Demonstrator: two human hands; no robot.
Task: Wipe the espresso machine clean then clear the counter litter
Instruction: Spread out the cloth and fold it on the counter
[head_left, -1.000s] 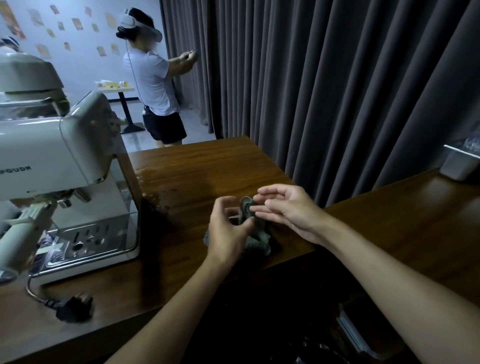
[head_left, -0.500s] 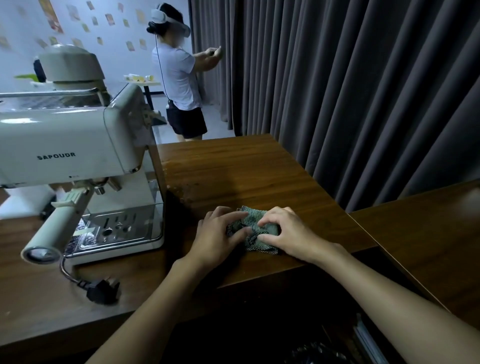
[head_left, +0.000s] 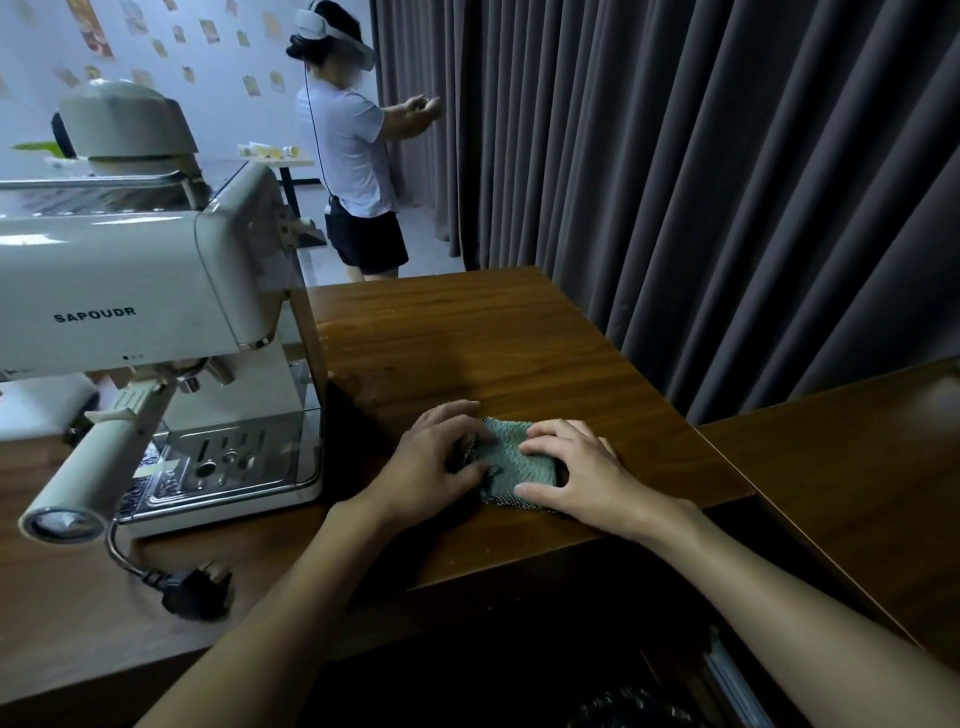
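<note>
Press the folded green cloth (head_left: 511, 457) flat on the wooden counter (head_left: 467, 338), just right of the espresso machine (head_left: 140, 291): right hand (head_left: 582, 470) spread over it, gripping nothing; left hand (head_left: 436, 462) bent-fingered at its left edge, pinch or press impossible to tell. Square edges before lifting.

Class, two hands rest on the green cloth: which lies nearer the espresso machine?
The left hand, on the side of the cloth facing the espresso machine; the right hand rests on its far side.
</note>
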